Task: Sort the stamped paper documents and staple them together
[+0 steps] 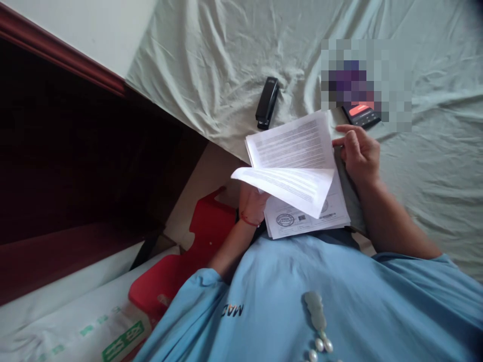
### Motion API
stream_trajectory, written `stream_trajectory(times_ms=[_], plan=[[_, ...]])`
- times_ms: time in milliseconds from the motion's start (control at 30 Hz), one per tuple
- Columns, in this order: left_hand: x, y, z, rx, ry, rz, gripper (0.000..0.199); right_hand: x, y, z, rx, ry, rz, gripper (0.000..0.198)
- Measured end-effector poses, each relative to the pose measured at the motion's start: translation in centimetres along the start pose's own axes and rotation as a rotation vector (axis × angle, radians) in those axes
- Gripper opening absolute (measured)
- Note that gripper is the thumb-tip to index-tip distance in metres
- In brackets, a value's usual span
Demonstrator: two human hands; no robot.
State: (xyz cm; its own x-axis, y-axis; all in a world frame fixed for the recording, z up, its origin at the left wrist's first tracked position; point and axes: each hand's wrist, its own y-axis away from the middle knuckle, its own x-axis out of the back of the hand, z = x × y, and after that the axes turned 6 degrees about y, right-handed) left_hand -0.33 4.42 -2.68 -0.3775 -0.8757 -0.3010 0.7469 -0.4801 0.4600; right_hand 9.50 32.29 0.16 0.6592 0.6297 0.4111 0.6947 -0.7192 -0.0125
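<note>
White papers lie near the black stapler on my remote feed; I cannot tell whether the half-hidden left hand grips them; the right hand, released, is beside them.

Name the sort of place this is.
Possibly a home bedroom: wrinkled, sheet-like cloth and what looks like a red stool. Stapler and papers alone would suggest an office.

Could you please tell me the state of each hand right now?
Left hand: at the left side of the papers, partly hidden by the raised sheet; grip cannot be told.
Right hand: partly open, beside the right edge of the papers.
</note>
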Motion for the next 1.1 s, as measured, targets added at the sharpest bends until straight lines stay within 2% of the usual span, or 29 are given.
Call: stream_trajectory(times_ms=[100,167,267,300,367,433,567,667,767,833,933,1000,1100], plan=[[0.1,0.1,0.1,0.044,0.043,-0.031,0.047,1.0,-0.2,0.1,-0.027,-0.123,-0.091,0.058],[0.3,0.1,0.2,0.116,0.098,-0.069,0.049,1.9,-0.4,-0.2,-0.066,-0.246,-0.299,0.067],[0.5,0.3,0.7,0.198,0.132,-0.084,0.050,3.1,-0.6,-0.8,-0.065,-0.329,-0.640,0.099],[0.4,0.4,0.9,0.207,0.131,-0.076,0.049,3.3,-0.6,-1.0,-0.043,-0.320,-0.720,0.107],[0.2,0.5,1.1,0.194,0.131,-0.051,0.048,3.4,-0.5,-1.3,-0.003,-0.272,-0.785,0.112],[-0.2,0.7,1.2,0.170,0.148,-0.039,0.048,3.0,-0.4,-1.2,-0.013,-0.217,-0.718,0.107],[-0.9,0.9,1.0,0.173,0.168,-0.079,0.058,1.7,-0.3,-0.3,-0.091,-0.054,-0.439,0.065],[-1.2,1.0,1.1,0.191,0.139,-0.055,0.065,1.2,-0.2,0.2,-0.097,0.069,-0.384,0.055],[-1.2,1.0,1.8,0.247,0.167,-0.057,0.061,1.2,-0.2,0.2,-0.089,0.135,-0.351,0.047],[-1.2,0.9,2.3,0.281,0.211,-0.064,0.058,1.4,-0.1,-0.1,-0.115,0.061,-0.396,0.042],[-1.3,0.7,2.9,0.262,0.234,-0.057,0.055,1.5,0.1,-0.8,-0.189,-0.176,-0.467,0.040],[-1.6,0.7,2.8,0.197,0.223,-0.049,0.053,1.4,0.3,-1.1,-0.223,-0.299,-0.441,0.042],[-2.1,0.7,2.4,0.039,0.206,-0.030,0.052,1.0,0.7,-1.3,-0.280,-0.367,-0.394,0.047]])
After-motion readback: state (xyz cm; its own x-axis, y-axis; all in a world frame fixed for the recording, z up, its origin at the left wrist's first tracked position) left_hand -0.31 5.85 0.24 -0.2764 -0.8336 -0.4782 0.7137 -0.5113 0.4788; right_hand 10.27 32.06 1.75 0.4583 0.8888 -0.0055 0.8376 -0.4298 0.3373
